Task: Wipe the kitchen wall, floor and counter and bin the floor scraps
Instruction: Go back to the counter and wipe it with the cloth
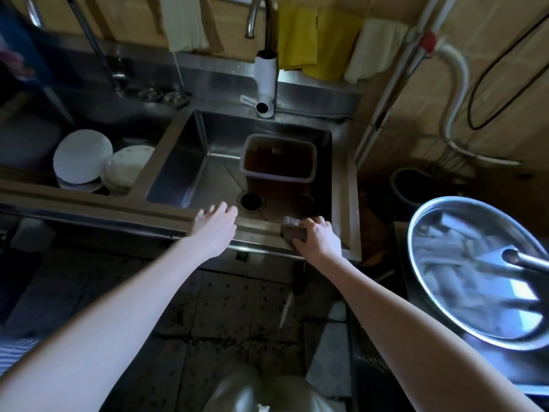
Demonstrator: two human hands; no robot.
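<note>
Steel sink [190, 162] holds a tub [309, 162] of brown water beside the drain [250, 202]. On its front rim, right hand [319, 237] grips a brown sponge [292, 230]; left hand [214, 223] rests there, fingers loose. Plates [83, 156] sit left.

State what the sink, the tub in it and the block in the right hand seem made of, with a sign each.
Sink: probably brushed stainless steel; grey, faint sheen, creased floor.
Tub: likely plastic; matt whitish rim, rounded corners.
Block: seemingly sponge or scouring pad; brown, speckled rough top.

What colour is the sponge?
Dark brown; the head view shows the sponge held by the right hand.
</note>
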